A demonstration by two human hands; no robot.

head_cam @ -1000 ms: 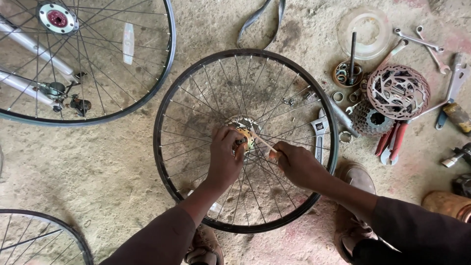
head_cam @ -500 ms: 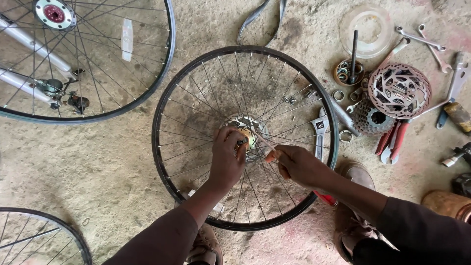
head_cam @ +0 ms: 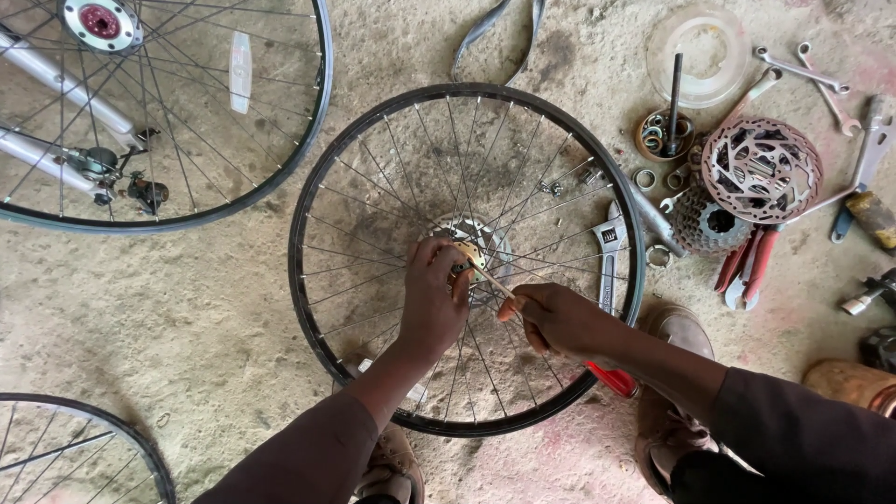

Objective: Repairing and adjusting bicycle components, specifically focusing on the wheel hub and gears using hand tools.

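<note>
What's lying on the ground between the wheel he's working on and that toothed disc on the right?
In the head view, between the wheel and the brake disc lie a sprocket cluster, loose rings and a small spanner.

Flat on dusty ground, a spoked bicycle wheel. At its hub, left hand gripping, right hand pressing a thin rod inward. Right of the wheel, brake disc, cassette, red-handled pliers, wrenches.

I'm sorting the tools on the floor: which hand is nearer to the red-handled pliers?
Right. The right hand sits just inside the wheel rim, left of the red-handled pliers. The left hand is farther left, on the wheel hub.
</note>
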